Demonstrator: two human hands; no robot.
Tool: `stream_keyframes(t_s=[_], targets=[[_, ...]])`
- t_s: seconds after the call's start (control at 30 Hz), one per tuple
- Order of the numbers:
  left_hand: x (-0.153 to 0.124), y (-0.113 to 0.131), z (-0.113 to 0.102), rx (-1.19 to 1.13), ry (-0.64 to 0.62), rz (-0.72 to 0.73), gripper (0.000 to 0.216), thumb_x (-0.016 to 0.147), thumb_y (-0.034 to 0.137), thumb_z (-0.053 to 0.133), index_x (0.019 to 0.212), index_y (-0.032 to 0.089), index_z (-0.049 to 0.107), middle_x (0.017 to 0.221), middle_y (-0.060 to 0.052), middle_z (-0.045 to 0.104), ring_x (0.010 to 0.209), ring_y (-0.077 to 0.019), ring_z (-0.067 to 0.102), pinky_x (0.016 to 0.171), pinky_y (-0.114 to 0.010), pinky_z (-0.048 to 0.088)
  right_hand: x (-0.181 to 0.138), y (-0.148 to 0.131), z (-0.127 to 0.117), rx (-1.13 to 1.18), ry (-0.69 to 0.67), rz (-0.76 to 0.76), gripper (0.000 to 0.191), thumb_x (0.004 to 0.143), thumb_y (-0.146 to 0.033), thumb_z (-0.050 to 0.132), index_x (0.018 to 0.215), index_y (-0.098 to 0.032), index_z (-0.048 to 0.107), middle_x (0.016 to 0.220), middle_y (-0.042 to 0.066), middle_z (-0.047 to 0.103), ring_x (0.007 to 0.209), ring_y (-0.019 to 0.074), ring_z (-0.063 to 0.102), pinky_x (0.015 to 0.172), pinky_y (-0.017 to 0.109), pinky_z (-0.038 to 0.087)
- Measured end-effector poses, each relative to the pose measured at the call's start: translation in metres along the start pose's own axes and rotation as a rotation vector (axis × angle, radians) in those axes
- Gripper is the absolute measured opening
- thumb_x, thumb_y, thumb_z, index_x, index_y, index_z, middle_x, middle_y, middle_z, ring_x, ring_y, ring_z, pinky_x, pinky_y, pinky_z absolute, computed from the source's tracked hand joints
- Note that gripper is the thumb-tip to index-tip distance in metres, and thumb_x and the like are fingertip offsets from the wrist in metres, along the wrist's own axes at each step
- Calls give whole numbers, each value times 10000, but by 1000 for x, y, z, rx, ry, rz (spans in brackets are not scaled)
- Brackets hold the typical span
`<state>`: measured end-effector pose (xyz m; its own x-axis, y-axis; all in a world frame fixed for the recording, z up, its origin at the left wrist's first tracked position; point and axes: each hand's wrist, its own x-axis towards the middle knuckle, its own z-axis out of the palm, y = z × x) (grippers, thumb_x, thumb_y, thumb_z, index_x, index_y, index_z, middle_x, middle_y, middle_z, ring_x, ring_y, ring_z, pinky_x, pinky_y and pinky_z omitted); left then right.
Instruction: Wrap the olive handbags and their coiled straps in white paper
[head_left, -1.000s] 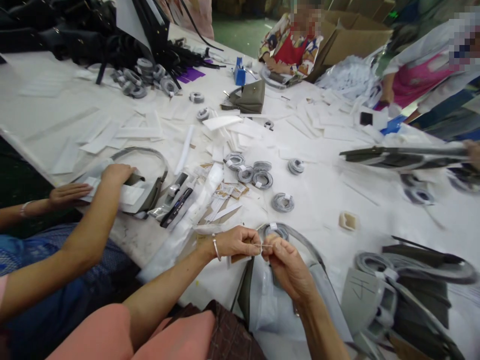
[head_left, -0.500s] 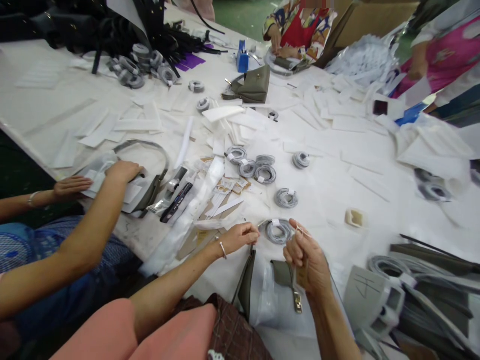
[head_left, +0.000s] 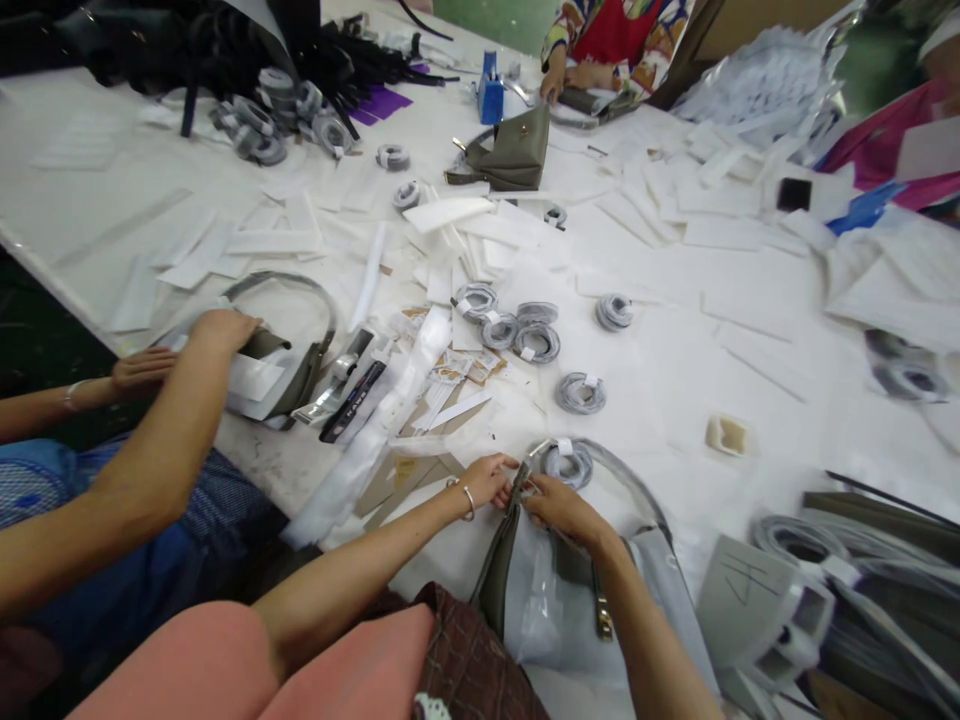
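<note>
An olive-grey handbag point(head_left: 491, 590), its front covered by pale wrapping, stands on the table close to my body. The fingers of my left hand point(head_left: 489, 482) are closed at the bag's upper left corner, by the end of its strap point(head_left: 619, 470). From the other side, my right hand point(head_left: 562, 508) reaches over the bag to the same corner, fingertips pinched on a thin white string. The tag seen earlier on that string is hidden now. A gold clasp point(head_left: 603, 615) hangs on the bag's front. Just behind my right hand lies a wrapped strap coil point(head_left: 568, 464).
More strap coils point(head_left: 581, 393) lie beyond my hands. A grey tape dispenser point(head_left: 750, 600) stands at right. Left are a black box point(head_left: 352, 402), cardboard point(head_left: 405, 480) and a co-worker's arms point(head_left: 157, 460) at another bag. An olive bag point(head_left: 517, 150) stands at the back.
My right hand, raised with the string and tag before, has come down and left to the bag's upper corner, meeting my left hand. The neighbour's hand has shifted slightly left on their bag.
</note>
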<state>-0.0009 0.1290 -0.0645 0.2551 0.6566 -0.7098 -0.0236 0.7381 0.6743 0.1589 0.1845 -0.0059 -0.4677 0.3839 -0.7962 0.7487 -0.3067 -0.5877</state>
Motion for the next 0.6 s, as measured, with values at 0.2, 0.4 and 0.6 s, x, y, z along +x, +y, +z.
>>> stream_keyframes(t_s=[0.2, 0.4, 0.6], targets=[[-7, 0, -8, 627, 128, 418, 219, 873, 183, 505, 999, 204, 683, 817, -26, 609, 792, -157, 599, 750, -260, 490, 3, 2, 1, 430, -174, 10, 251, 737, -399, 612, 670, -215, 454, 492, -92, 436, 340, 54, 304, 346, 215, 251], [-12, -1, -12, 960, 222, 447, 171, 915, 207, 488, 898, 185, 657, 875, -33, 596, 807, -155, 582, 760, -248, 460, 6, 9, 10, 558, -145, 13, 431, 738, -578, 654, 684, -215, 428, 500, -97, 449, 334, 37, 283, 338, 199, 247], [-17, -4, -12, 946, 243, 445, 183, 918, 210, 474, 985, 193, 643, 946, -51, 615, 850, -178, 587, 772, -266, 453, 6, 11, 13, 485, -93, 29, 575, 731, -759, 551, 610, -207, 445, 418, -87, 399, 311, 46, 275, 340, 209, 239]])
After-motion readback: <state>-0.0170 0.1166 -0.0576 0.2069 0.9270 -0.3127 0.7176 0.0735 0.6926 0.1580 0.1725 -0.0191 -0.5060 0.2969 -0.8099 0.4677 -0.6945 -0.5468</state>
